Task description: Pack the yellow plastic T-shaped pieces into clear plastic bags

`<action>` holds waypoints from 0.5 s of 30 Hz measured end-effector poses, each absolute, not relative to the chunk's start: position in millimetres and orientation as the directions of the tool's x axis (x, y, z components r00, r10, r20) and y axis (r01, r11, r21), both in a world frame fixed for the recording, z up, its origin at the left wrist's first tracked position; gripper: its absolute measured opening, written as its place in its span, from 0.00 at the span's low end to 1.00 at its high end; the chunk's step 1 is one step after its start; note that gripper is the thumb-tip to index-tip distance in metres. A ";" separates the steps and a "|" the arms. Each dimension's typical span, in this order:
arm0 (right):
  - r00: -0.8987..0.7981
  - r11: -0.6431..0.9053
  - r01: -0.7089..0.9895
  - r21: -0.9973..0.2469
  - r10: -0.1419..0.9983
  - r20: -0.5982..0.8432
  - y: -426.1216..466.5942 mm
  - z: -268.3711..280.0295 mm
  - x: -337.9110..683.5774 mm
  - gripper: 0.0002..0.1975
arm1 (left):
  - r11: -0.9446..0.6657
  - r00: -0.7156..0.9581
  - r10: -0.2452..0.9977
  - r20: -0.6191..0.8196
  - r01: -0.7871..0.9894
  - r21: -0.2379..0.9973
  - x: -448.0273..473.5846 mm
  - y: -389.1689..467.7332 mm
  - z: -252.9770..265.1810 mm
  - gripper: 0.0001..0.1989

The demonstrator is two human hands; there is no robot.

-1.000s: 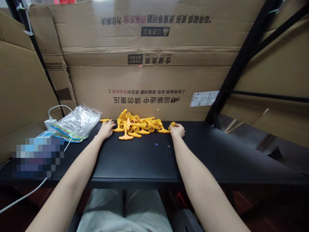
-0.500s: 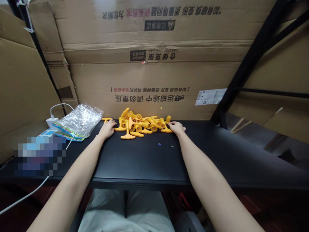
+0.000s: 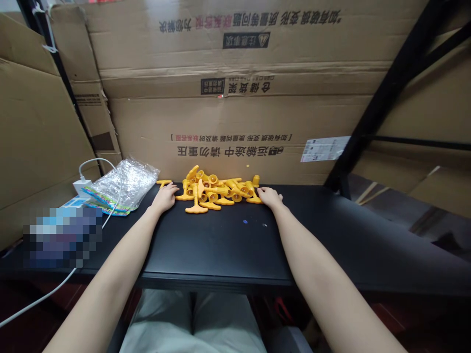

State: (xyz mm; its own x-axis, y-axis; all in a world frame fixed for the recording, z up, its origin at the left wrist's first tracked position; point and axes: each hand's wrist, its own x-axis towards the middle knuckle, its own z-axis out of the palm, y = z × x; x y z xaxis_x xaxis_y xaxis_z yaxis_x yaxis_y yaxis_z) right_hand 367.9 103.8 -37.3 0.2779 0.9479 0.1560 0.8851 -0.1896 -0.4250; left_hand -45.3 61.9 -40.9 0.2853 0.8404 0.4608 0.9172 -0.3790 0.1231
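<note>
A heap of yellow plastic T-shaped handles with cup-like ends (image 3: 213,189) lies at the back of the black table (image 3: 217,245). My left hand (image 3: 165,197) rests at the heap's left side, its fingers loosely stretched toward the pieces and nothing seen in them. Just behind that hand sits one separate yellow T-shaped piece (image 3: 164,183), partly covered by it. At the right end, my right hand (image 3: 270,197) lies on the table with its fingertips at the outermost pieces, holding nothing that I can see. A yellow cup-shaped part (image 3: 256,181) stands upright near those fingertips.
Clear plastic bags (image 3: 134,179) with colourful edges lie on the left, beside a white charger (image 3: 81,187) and its cable. A blurred-out object (image 3: 62,238) is in front of them. Cardboard (image 3: 235,115) walls the back, and a black metal post (image 3: 375,93) slants on the right.
Both hands stay beside the heap with barely any movement. The whole view has shifted very slightly; the yellow pieces lie as before.
</note>
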 end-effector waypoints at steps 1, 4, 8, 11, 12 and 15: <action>0.268 -0.175 0.893 -0.414 0.947 0.178 99.4 -34.4 364.8 0.20 | -0.377 0.280 0.839 0.466 0.917 0.129 -45.2 61.2 -40.6 0.24; 0.241 -0.142 0.906 -0.400 0.948 0.210 89.1 -26.1 353.0 0.19 | -0.381 0.268 0.832 0.486 0.913 0.148 -45.3 58.6 -38.1 0.23; 0.323 -0.230 0.835 -0.499 0.940 0.106 86.7 -20.8 338.8 0.13 | -0.406 0.260 0.799 0.542 0.898 0.168 -44.1 52.6 -28.5 0.23; 0.339 -0.238 0.782 -0.576 0.938 0.072 88.6 -23.3 336.9 0.09 | -0.441 0.245 0.751 0.613 0.877 0.189 -38.8 44.3 -16.7 0.22; 0.345 -0.233 0.770 -0.594 0.935 0.082 88.8 -24.8 337.8 0.08 | -0.456 0.240 0.729 0.641 0.869 0.194 -35.9 40.4 -12.1 0.21; 0.375 -0.181 0.728 -0.661 0.913 0.163 86.6 -27.3 341.9 0.06 | -0.480 0.197 0.648 0.736 0.855 0.194 -24.4 25.4 2.7 0.19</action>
State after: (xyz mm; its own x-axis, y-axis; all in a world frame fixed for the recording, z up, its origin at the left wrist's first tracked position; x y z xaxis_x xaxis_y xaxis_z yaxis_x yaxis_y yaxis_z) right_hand 341.9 86.6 -27.3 0.3748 0.9127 0.1627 0.7285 -0.1814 -0.6606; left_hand -24.4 25.4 2.7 0.1967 0.6478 0.7359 0.8554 -0.4803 0.1942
